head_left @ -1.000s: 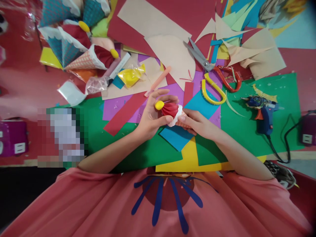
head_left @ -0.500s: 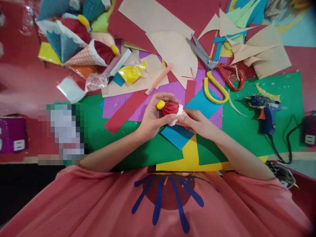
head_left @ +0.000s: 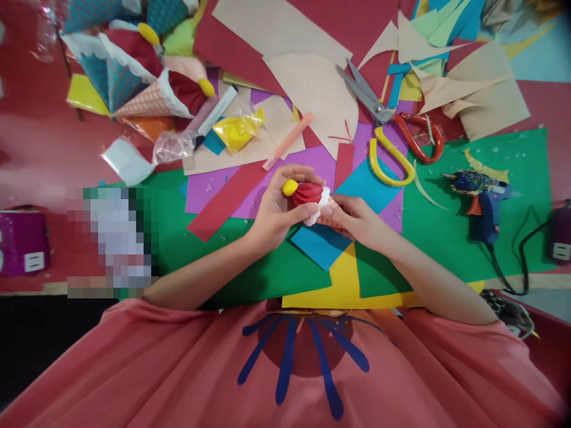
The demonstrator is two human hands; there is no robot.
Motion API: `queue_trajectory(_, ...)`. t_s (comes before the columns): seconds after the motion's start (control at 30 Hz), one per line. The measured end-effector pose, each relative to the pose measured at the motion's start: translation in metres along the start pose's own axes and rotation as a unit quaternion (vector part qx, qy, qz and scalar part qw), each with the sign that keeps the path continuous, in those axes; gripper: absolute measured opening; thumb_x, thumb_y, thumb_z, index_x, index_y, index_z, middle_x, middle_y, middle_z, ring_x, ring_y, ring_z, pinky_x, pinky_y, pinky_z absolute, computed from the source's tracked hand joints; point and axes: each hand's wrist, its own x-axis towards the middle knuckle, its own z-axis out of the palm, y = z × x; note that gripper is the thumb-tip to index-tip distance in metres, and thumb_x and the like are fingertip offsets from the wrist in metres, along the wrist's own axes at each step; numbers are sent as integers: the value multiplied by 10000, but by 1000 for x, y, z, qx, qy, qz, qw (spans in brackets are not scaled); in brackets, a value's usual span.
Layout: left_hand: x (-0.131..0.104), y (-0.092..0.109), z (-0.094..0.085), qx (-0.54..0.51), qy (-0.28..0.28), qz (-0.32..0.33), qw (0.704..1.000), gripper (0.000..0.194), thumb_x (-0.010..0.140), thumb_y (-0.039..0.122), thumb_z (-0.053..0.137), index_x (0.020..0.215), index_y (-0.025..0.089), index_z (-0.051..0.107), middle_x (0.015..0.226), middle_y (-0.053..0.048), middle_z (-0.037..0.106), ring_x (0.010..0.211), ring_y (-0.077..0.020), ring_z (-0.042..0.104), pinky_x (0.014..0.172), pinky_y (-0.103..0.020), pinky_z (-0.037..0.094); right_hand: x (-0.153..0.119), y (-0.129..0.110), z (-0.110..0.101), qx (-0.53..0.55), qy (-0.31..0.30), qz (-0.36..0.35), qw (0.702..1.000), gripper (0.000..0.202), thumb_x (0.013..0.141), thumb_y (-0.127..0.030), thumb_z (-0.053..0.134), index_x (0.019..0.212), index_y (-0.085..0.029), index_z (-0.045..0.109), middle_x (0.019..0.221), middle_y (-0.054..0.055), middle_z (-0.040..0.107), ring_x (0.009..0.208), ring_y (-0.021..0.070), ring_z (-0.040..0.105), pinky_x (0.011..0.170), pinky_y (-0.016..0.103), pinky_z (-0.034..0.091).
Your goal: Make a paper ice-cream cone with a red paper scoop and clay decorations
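Observation:
Both hands meet on a small cone craft over the middle of the table. It has a red pleated top, a yellow ball at its left tip, a white scalloped band and an orange checked cone pointing lower right. My left hand curls round the red top, its thumb on the white band. My right hand pinches the checked cone near the band, covering part of it. Below them lies a blue paper piece on green sheets.
Scissors lie open behind my right hand. A glue gun with a cord rests at right. Finished-looking cones, a marker and a yellow packet are at upper left. Paper scraps spread at upper right.

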Motion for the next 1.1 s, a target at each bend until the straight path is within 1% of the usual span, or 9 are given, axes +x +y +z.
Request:
queue_trajectory(0.2,1,0,-2,-13,-5,-11,1000,466,723,281,822,1127,306,591,1072,22,677,1050,-149,663,946,-289,531,0,1,-1,16,-7,9,1000,596,799,-769,528,747,-175,523,546,-58,432,472,57,354,430,226,238)
queue_trajectory(0.37,3,1,-2,-24,6,-27,999,467,712,267,826,1116,299,593,1068,18,673,1027,-146,662,911,-280,542,-1,1,-1,35,-8,13,999,551,827,-711,554,830,-160,552,565,-65,441,447,50,372,401,217,256)
queue_trajectory(0.47,5,1,-4,-15,18,-33,999,473,708,293,827,1116,308,588,1101,12,657,1099,-173,640,950,-311,533,-1,0,-2,48,-15,25,998,503,852,-661,568,902,-160,552,590,-75,441,419,42,380,373,209,268)
queue_trajectory(0.6,8,1,-7,-4,26,-31,999,449,726,374,811,1112,301,593,1144,-1,634,1182,-208,599,1019,-364,499,-1,-2,-4,55,-38,21,998,442,875,-606,584,908,-168,543,634,-70,478,405,31,412,361,197,303)
queue_trajectory(0.67,8,0,-7,5,30,-32,999,444,733,403,809,1107,295,597,1123,-4,637,1150,-201,612,1016,-362,496,-1,-3,-5,41,-48,25,998,407,885,-568,599,930,-168,541,629,-71,493,405,34,441,366,192,315)
queue_trajectory(0.73,7,-1,-7,19,35,-25,999,431,737,408,812,1093,287,603,1089,-4,646,1080,-179,638,979,-335,508,-1,-3,-5,30,-54,34,997,400,883,-553,612,954,-167,535,611,-77,491,400,39,455,365,192,316)
queue_trajectory(0.87,5,-2,-5,38,38,-9,999,366,743,381,816,1034,261,630,1040,4,665,968,-133,659,883,-261,529,-2,-2,-4,45,-43,40,997,477,885,-637,540,963,-167,529,601,-75,492,380,48,436,343,205,290)
queue_trajectory(0.97,2,-1,-3,42,37,-21,998,338,740,374,821,999,245,646,991,5,680,905,-115,664,805,-222,539,-3,-3,-3,31,-24,36,999,522,891,-677,486,926,-161,556,576,-69,468,412,58,427,372,213,288)
queue_trajectory(1.1,0,2,1,41,41,-17,998,331,723,379,837,949,227,648,970,-1,690,916,-117,667,806,-219,545,-3,-5,-2,13,-5,30,999,594,851,-739,476,832,-154,576,580,-49,445,501,70,409,446,226,280)
